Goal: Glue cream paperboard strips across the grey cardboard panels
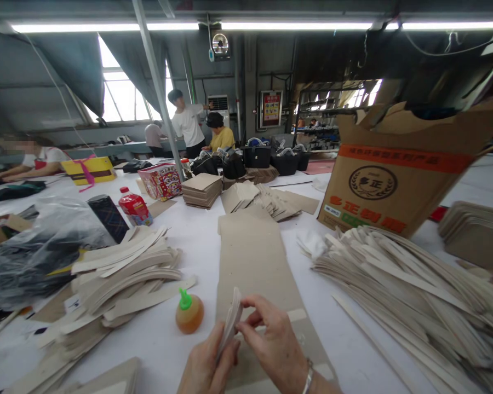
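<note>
Near the bottom centre, my left hand [213,358] is closed around the lower part of a small stack of pale cardboard strips [231,317]. My right hand [271,336] pinches the same strips along their right edge with thumb and fingers, and a bracelet circles its wrist. Under both hands lies a long grey-brown cardboard sheet [250,254] with lighter strips across its near part. To the left of my hands stands a round squeeze bottle [189,314] of amber liquid with a green nozzle.
Curved cardboard pieces [127,279] are heaped at left, and long cardboard strips [411,295] at right. Behind are a large carton [378,180], stacked cardboard squares [201,191], a red bottle [135,207] and black bags [257,156]. Several people work farther back.
</note>
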`<state>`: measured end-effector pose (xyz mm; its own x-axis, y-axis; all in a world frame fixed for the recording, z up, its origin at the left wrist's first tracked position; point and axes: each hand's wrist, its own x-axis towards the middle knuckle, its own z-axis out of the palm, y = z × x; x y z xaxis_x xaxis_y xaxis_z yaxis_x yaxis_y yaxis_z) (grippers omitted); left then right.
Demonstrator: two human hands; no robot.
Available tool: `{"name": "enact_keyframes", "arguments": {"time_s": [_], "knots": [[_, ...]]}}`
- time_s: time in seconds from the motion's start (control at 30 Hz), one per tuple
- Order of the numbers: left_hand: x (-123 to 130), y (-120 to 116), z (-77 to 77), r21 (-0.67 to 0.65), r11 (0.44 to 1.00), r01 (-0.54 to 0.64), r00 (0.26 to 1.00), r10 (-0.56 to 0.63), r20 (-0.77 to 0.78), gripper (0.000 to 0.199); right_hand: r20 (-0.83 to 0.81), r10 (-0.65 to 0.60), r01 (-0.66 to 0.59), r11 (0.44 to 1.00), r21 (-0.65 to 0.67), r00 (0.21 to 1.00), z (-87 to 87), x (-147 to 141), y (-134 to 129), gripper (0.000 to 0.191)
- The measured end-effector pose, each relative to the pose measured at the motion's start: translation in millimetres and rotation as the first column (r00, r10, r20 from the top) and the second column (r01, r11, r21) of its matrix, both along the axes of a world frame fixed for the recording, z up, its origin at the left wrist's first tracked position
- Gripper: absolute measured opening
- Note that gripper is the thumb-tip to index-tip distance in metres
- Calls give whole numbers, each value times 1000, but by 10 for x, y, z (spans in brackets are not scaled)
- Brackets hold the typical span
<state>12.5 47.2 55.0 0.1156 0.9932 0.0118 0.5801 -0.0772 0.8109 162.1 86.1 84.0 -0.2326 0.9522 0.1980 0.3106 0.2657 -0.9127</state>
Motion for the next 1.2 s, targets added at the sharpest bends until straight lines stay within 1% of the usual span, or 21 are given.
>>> {"name": "enact_keyframes", "arguments": {"time_s": [0.13, 0.27, 0.37, 0.43, 0.6, 0.67, 0.73, 0.8, 0.9, 1.0, 1.07, 1.13, 1.2], "knots": [[35, -4, 61, 6, 999, 39, 999, -39, 3, 23, -50, -4, 1, 998, -58, 999, 26, 22, -31, 17], [45, -2, 100, -18, 998, 68, 998, -68, -14, 25, -74, 7, -19, 986, -163, 997, 24, 26, -48, 18], [48, 5, 101, -29, 999, 44, 999, -44, -2, 25, -64, 18, -32, 973, -230, 998, 4, 2, -46, 20], [46, 10, 92, -32, 999, 24, 999, -23, 25, 25, -61, 13, -27, 969, -245, 998, -12, -31, -30, 19], [39, 9, 81, -46, 999, -19, 996, 23, 91, 23, -69, -46, 27, 966, -256, 997, -50, -103, 18, 15], [33, -2, 98, -48, 999, -15, 996, 19, 85, 22, -83, -24, 1, 964, -265, 996, -60, -97, 32, 15], [23, -17, 125, -50, 999, 10, 998, -7, 58, 21, -84, 31, -53, 959, -279, 996, -66, -71, 52, 15], [14, -32, 151, -61, 998, 28, 999, -25, 36, 19, -48, 63, -73, 961, -266, 997, -66, -35, 82, 15], [16, -38, 162, -74, 997, 29, 999, -26, 38, 17, 68, 43, -28, 978, -209, 997, -44, 11, 129, 18], [42, -17, 136, -57, 998, 3, 998, 1, 69, 16, 179, -26, 47, 992, -118, 983, 2, 31, 137, 19], [61, 11, 120, -52, 998, -19, 993, 25, 114, 16, 203, -79, 93, 994, -59, 976, 31, 40, 115, 18], [61, 48, 122, -64, 998, -26, 987, 36, 157, 15, 180, -82, 98, 992, -80, 980, 46, 65, 88, 18], [23, 96, 139, -70, 997, -16, 988, 26, 152, 14, 116, -59, 76, 987, -140, 991, 52, 125, 81, 18]]}}
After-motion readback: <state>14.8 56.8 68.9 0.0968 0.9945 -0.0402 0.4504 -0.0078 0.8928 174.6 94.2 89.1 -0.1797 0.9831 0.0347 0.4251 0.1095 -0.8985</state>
